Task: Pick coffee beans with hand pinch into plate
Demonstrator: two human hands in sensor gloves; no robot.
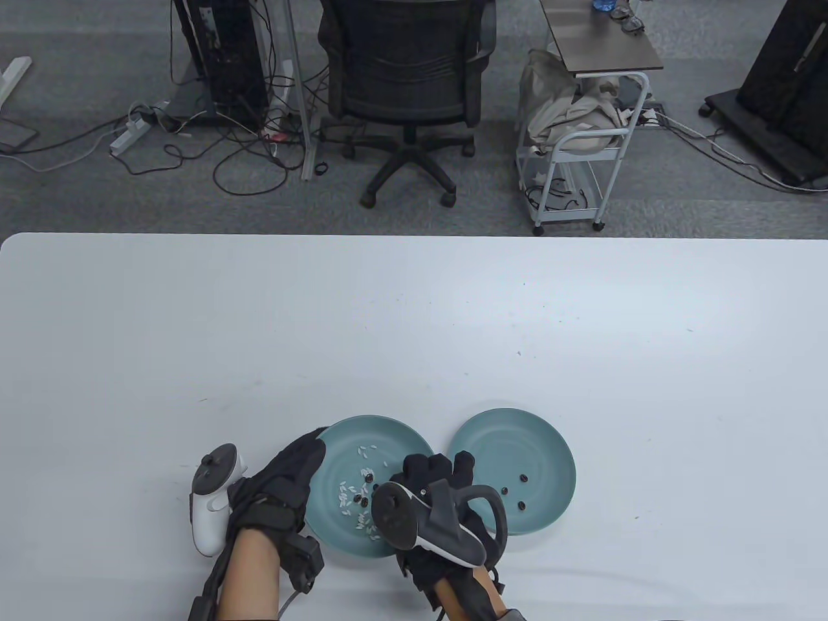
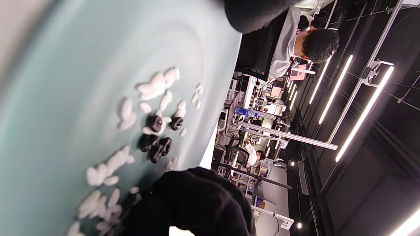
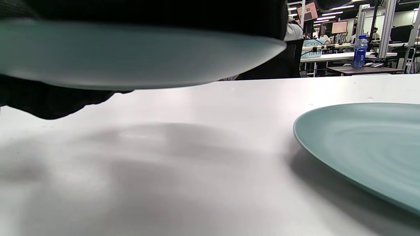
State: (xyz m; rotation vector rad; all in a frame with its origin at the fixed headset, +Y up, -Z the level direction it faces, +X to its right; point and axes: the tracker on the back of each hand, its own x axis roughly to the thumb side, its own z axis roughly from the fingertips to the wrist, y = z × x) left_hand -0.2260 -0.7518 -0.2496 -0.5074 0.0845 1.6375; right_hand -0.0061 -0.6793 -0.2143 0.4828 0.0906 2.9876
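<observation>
Two teal plates sit near the table's front edge. The left plate [image 1: 394, 440] holds white grains and several dark coffee beans [image 1: 367, 479], seen close in the left wrist view as coffee beans [image 2: 157, 137] among grains. My left hand [image 1: 294, 472] grips this plate's left rim. In the right wrist view the left plate [image 3: 131, 55] looks raised off the table, with black glove below it. My right hand [image 1: 432, 475] hovers over the plate's right side, fingers curled down, fingertips hidden by the tracker. The right plate [image 1: 550, 453] holds three beans [image 1: 521, 493].
The white table [image 1: 414, 323] stretches far behind and beside the plates. Beyond its far edge stand an office chair [image 1: 404, 84], a white cart [image 1: 582, 149] and floor cables. In the right wrist view the right plate [image 3: 367, 141] lies flat at the right.
</observation>
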